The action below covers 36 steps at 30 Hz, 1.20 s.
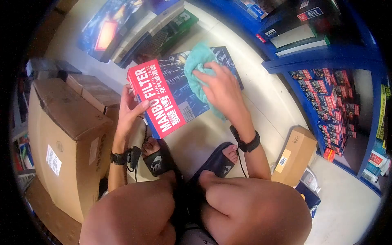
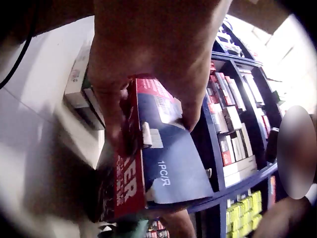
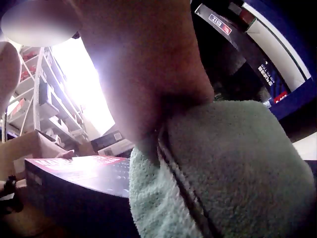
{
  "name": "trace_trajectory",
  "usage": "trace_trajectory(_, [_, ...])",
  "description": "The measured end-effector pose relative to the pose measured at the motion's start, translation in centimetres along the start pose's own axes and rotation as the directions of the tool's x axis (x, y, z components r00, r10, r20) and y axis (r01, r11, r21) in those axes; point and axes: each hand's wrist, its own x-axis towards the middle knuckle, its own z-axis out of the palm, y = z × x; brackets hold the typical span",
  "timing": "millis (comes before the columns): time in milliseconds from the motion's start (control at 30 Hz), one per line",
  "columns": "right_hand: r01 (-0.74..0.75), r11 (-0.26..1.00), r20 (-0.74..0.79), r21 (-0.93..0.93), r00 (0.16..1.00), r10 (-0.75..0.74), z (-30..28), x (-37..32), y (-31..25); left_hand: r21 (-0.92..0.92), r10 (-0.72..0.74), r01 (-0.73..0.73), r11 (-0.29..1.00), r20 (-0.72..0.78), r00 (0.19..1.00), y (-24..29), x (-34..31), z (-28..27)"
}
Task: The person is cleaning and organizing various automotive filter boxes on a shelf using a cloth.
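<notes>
A blue and red filter box (image 1: 163, 94) is tilted above the floor, its red lettered side toward the left. My left hand (image 1: 130, 107) grips the box's left end, with the thumb on the red side; in the left wrist view the fingers hold both edges of the box (image 2: 173, 158). My right hand (image 1: 222, 90) holds a bunched green cloth (image 1: 200, 67) against the box's picture face. In the right wrist view the cloth (image 3: 237, 163) covers much of the frame, and the fingertips are hidden in its folds.
Large cardboard cartons (image 1: 61, 139) stand at the left. Blue shelves (image 1: 302, 67) with small boxes run along the right. A smaller carton (image 1: 296, 155) lies on the floor at the right. More boxes (image 1: 151, 32) are stacked beyond the held box. Two sandalled feet are below it.
</notes>
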Motion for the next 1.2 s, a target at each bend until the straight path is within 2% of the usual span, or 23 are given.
trace_trajectory(167, [-0.025, 0.994, 0.028, 0.106, 0.999, 0.022, -2.4, -0.8, -2.4, 0.004, 0.183, -0.184, 0.983, 0.087, 0.979, 2.0, -0.2, -0.1])
trace_trajectory(267, [0.016, 0.993, -0.056, 0.113, 0.998, -0.010, -3.8, -0.8, -3.1, -0.024, 0.293, -0.292, 0.956, 0.105, 0.950, 3.7, -0.3, 1.5])
trace_trajectory(333, [-0.072, 0.970, -0.117, 0.232, 0.988, 0.102, -5.0, -0.5, -3.8, -0.055, 0.269, -0.265, 0.963, 0.101, 0.958, 5.6, -0.2, 3.3])
trace_trajectory(400, [-0.076, 0.958, -0.171, 0.277, 0.977, 0.127, -5.7, -0.1, -3.9, -0.132, 0.398, -0.377, 0.917, 0.231, 0.888, 7.0, 0.6, 5.0])
trace_trajectory(467, [-0.080, 0.944, -0.220, 0.321, 0.963, 0.156, -6.3, 0.1, -4.1, -0.158, 0.405, -0.378, 0.912, 0.212, 0.889, 7.9, 0.8, 7.0])
trace_trajectory(533, [-0.148, 0.920, -0.270, 0.364, 0.928, 0.256, -6.5, 0.2, -4.1, -0.160, 0.429, -0.400, 0.903, 0.257, 0.866, 8.2, 1.6, 8.1])
trace_trajectory(600, [-0.146, 0.911, -0.290, 0.386, 0.918, 0.270, -6.4, 0.0, -4.1, -0.148, 0.411, -0.384, 0.911, 0.264, 0.873, 9.3, 1.7, 9.1])
trace_trajectory(667, [-0.155, 0.898, -0.300, 0.412, 0.908, 0.294, -6.3, -0.5, -4.4, 0.093, 0.416, -0.461, 0.882, 0.305, 0.857, 10.4, 2.2, 9.9])
trace_trajectory(700, [-0.165, 0.894, -0.312, 0.417, 0.898, 0.312, -6.1, -0.7, -4.8, 0.224, 0.472, -0.543, 0.809, 0.302, 0.828, 10.5, 2.5, 10.0])
trace_trajectory(833, [-0.173, 0.877, -0.324, 0.449, 0.883, 0.340, -5.4, -1.4, -5.0, 0.243, 0.455, -0.529, 0.813, 0.301, 0.838, 11.6, 3.4, 11.4])
trace_trajectory(900, [-0.179, 0.877, -0.329, 0.446, 0.878, 0.347, -5.7, -1.8, -4.8, 0.081, 0.579, -0.607, 0.791, 0.221, 0.785, 11.1, 3.7, 12.1])
trace_trajectory(933, [-0.183, 0.876, -0.336, 0.446, 0.873, 0.354, -6.0, -1.8, -4.5, 0.082, 0.581, -0.607, 0.790, 0.217, 0.785, 11.2, 3.7, 12.1])
trace_trajectory(967, [-0.183, 0.876, -0.335, 0.446, 0.874, 0.353, -6.4, -1.9, -4.2, 0.146, 0.606, -0.639, 0.755, 0.215, 0.766, 11.3, 3.7, 12.1])
trace_trajectory(1033, [-0.130, 0.936, -0.480, 0.327, 0.831, 0.283, -7.7, -2.0, -3.7, 0.208, 0.631, -0.666, 0.716, 0.213, 0.746, 11.7, 3.3, 11.8])
trace_trajectory(1067, [-0.130, 0.937, -0.478, 0.325, 0.832, 0.282, -8.5, -2.1, -3.6, 0.339, 0.655, -0.698, 0.631, 0.248, 0.713, 11.8, 3.0, 11.3])
trace_trajectory(1100, [-0.119, 0.967, -0.538, 0.224, 0.813, 0.225, -9.5, -2.0, -3.9, 0.461, 0.672, -0.714, 0.527, 0.287, 0.682, 11.8, 2.8, 11.0])
trace_trajectory(1133, [-0.113, 0.986, -0.589, 0.120, 0.791, 0.162, -10.5, -1.9, -4.4, 0.462, 0.672, -0.712, 0.529, 0.285, 0.684, 11.5, 2.6, 11.1])
trace_trajectory(1167, [-0.112, 0.986, -0.587, 0.121, 0.793, 0.162, -11.4, -1.7, -4.8, 0.367, 0.676, -0.694, 0.619, 0.200, 0.709, 10.9, 2.5, 11.4])
trace_trajectory(1200, [-0.071, 0.997, -0.589, 0.006, 0.806, 0.061, -12.2, -1.4, -5.4, 0.262, 0.668, -0.671, 0.694, 0.116, 0.735, 10.6, 2.4, 11.5])
